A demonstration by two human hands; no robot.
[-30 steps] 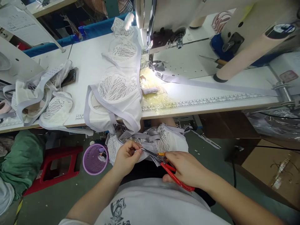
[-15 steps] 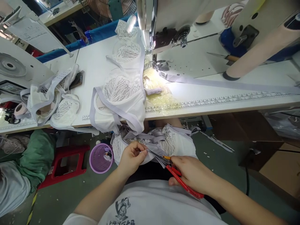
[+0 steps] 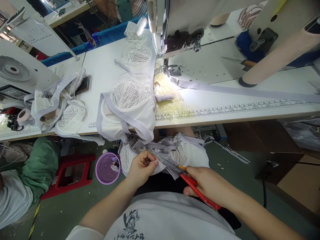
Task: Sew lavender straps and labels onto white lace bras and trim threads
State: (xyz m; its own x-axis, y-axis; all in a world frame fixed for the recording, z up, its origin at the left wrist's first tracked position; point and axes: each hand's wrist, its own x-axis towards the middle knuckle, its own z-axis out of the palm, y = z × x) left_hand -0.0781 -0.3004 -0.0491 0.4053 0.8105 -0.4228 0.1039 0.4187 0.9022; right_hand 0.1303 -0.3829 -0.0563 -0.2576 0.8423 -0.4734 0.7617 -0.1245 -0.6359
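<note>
On my lap lies a white lace bra (image 3: 192, 155) with grey straps. My left hand (image 3: 143, 167) pinches the edge of its white fabric between thumb and fingers. My right hand (image 3: 203, 183) is wrapped round red-handled scissors (image 3: 200, 196), whose blades point left at the fabric beside my left fingertips. An orange-yellow piece shows near the scissors' pivot. Another white lace bra (image 3: 132, 96) lies on the table and hangs over its front edge, left of the sewing machine's needle area.
The sewing machine (image 3: 185, 20) stands above the white table (image 3: 225, 108), with a grey band running right. A purple basket (image 3: 108, 168) and red stool (image 3: 72, 173) are at left, by a seated person in green and grey. More bras (image 3: 57, 103) lie at far left.
My right hand and the scissors have shifted slightly to the right, away from my left fingertips. My left hand keeps its pinch on the fabric in nearly the same place.
</note>
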